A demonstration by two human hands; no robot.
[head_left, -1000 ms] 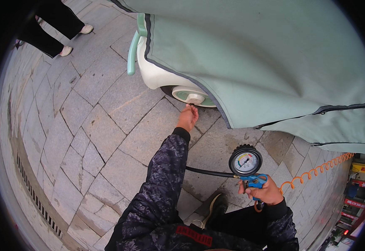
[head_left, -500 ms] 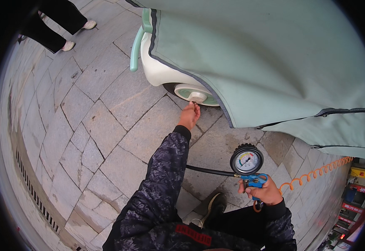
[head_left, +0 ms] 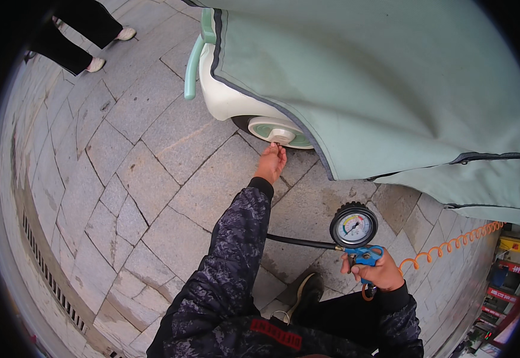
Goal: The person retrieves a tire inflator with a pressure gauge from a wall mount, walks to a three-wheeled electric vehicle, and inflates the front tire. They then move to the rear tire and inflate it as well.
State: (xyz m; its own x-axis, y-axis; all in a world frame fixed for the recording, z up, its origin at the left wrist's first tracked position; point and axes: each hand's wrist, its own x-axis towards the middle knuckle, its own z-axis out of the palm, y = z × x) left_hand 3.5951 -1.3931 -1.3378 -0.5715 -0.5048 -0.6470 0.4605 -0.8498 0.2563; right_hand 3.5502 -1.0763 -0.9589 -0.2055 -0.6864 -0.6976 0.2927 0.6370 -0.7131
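Observation:
My left hand (head_left: 271, 161) reaches to the lower edge of the wheel (head_left: 279, 131), which has a white rim and a pale green and white hubcap. Its fingers are pinched together at the hub, and what they hold is too small to make out. My right hand (head_left: 377, 269) grips a blue tyre inflator (head_left: 364, 256) with a round, black-rimmed gauge (head_left: 353, 225) on top. A black hose (head_left: 302, 241) runs from the inflator leftward and passes behind my left forearm. A coiled orange air hose (head_left: 445, 246) trails off to the right.
A pale green fabric cover (head_left: 355, 83) drapes over the white vehicle body (head_left: 218, 98). A green curved bar (head_left: 193, 68) sticks out at its left end. Another person's legs (head_left: 72, 39) stand at the far left. A slotted drain (head_left: 51, 274) crosses the stone paving (head_left: 170, 197).
The thumb and fingers of my right hand have shifted slightly on the inflator. My left hand stays at the wheel, a touch higher in the picture.

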